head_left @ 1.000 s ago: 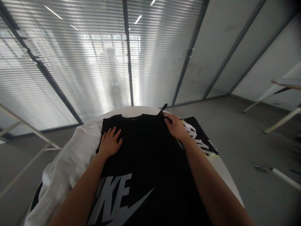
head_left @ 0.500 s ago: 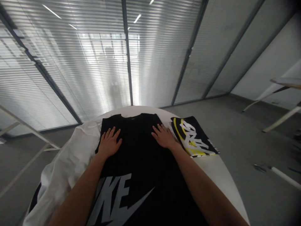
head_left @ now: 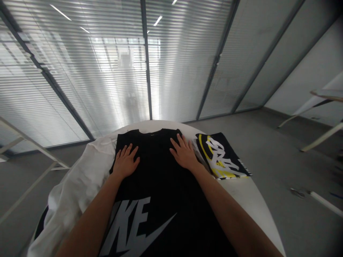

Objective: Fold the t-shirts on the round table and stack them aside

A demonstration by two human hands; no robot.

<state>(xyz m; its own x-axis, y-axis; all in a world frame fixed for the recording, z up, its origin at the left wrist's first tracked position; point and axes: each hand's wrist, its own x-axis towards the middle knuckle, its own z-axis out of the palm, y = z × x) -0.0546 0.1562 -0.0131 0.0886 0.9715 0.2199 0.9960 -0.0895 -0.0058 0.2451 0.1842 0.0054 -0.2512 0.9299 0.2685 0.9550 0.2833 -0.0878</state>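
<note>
A black T-shirt (head_left: 160,171) with a large grey print lies spread on the round white table (head_left: 257,210), its neckline toward the far edge. My left hand (head_left: 125,162) rests flat on the shirt's upper left part, fingers stretched out. On the upper right part lies my right hand (head_left: 184,153), fingers spread, palm down near the shirt's edge. Neither hand grips the cloth. Just right of my right hand is a folded black garment (head_left: 221,155) with white and yellow print. Crumpled white cloth (head_left: 72,189) lies left of the shirt, partly behind my left forearm.
A glass partition with blinds (head_left: 115,89) stands beyond the table. White metal legs (head_left: 34,146) show at the left, and another table (head_left: 328,94) stands at the right. Something like scissors (head_left: 297,192) lies low at the right, beside a white bar (head_left: 325,203).
My right hand has shifted slightly and turned, its fingers now spread wider and pointing more toward the far edge. My left hand stays in place on the shirt.
</note>
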